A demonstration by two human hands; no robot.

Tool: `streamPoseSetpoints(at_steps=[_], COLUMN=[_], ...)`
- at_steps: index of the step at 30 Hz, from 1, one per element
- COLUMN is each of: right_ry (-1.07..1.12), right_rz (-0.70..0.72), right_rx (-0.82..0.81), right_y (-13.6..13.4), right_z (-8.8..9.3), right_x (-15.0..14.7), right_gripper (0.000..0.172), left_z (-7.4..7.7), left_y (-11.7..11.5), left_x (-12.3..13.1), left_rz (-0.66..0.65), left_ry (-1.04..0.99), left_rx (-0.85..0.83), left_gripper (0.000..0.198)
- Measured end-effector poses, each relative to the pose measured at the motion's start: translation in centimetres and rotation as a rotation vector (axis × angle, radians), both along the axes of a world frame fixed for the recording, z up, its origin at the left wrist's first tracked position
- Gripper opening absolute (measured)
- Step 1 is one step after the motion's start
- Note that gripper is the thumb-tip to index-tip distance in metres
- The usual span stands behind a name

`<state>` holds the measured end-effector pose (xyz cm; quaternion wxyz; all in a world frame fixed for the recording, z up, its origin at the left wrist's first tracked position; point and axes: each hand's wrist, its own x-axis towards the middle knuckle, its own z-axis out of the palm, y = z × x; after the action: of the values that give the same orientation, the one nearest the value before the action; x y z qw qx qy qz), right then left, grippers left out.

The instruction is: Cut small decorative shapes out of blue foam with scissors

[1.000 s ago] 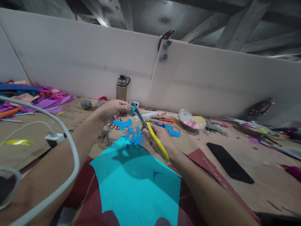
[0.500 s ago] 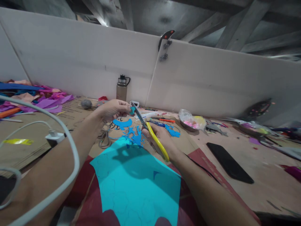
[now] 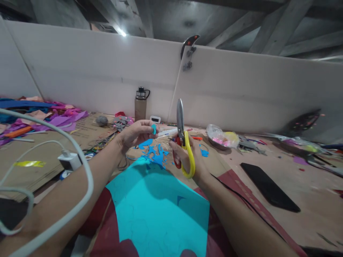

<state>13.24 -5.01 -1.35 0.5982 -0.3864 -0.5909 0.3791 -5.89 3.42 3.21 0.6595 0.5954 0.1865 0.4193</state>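
My left hand (image 3: 140, 132) pinches a small turquoise cut-out piece (image 3: 153, 129) between thumb and fingers. To its right, my right hand (image 3: 189, 153) grips a pair of scissors (image 3: 180, 116) with one yellow and one red handle. The blades point upward, close together, and stand apart from the piece. Below both hands lies a large turquoise sheet (image 3: 160, 210) with faint drawn outlines and notched edges. Blue scraps (image 3: 158, 155) are scattered just beyond the sheet, partly in shadow.
A black phone (image 3: 269, 185) lies at the right. A bottle (image 3: 140, 105) stands by the white partition (image 3: 93, 64). A bowl with plastic wrap (image 3: 221, 139) sits back right. White cable (image 3: 85, 171) loops across the left, near a charger (image 3: 69, 160). Colourful scraps (image 3: 61, 119) are piled at far left.
The scissors have swung upright and right, away from the small piece. My left hand still holds the piece, now turned and slightly farther right. The view has shifted slightly.
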Motion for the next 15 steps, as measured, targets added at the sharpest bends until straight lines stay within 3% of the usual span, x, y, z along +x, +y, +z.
streamPoseSetpoints(at_steps=[7,11,15], right_ry=[0.07,0.05,0.039], right_rz=[-0.078,-0.079,-0.039], right_rx=[0.143,0.094,0.043], right_y=[0.3,0.2,0.1], right_z=[0.3,0.8,1.0], right_x=[0.3,0.2,-0.2], right_gripper=[0.046,0.047,0.048], left_z=[0.1,0.2,0.2], left_y=[-0.2,-0.5,-1.3], left_x=[0.5,1.0,1.6], left_rz=[-0.001,-0.008,-0.071], left_ry=[0.344,0.541,0.582], left_rx=[0.143,0.289,0.315], left_gripper=[0.02,0.016,0.021])
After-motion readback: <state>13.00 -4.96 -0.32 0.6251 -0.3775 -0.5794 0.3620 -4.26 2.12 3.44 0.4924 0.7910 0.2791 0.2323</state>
